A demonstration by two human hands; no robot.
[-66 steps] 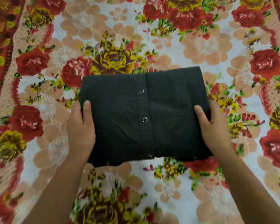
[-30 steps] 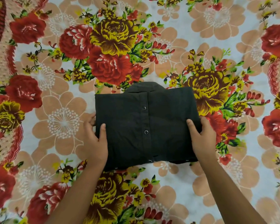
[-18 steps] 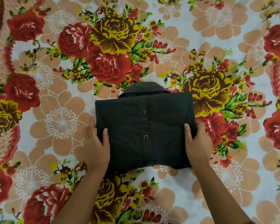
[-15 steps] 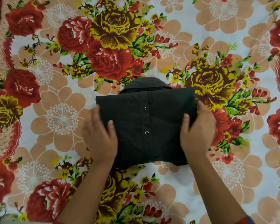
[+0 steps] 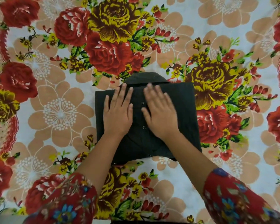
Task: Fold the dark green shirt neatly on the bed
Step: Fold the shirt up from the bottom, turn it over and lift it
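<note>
The dark green shirt (image 5: 186, 115) lies folded into a compact rectangle in the middle of the bed, its collar at the far edge and its snap placket running down the centre. My left hand (image 5: 117, 112) lies flat on the left half of the shirt, fingers straight and spread, fingertips near the collar. My right hand (image 5: 160, 112) rests flat on the right half beside the placket, fingers straight. Both palms press on the top fabric and hide part of it. Neither hand grips the cloth.
The bed is covered by a floral sheet (image 5: 60, 110) with red, yellow and peach flowers, spreading on all sides of the shirt. My red patterned sleeves (image 5: 233, 199) show at the bottom. A darker border strip runs along the far left edge.
Both hands left the shirt's side edges and moved inward onto its top, now lying flat with straight fingers. The folded shirt stays where it was set down.
</note>
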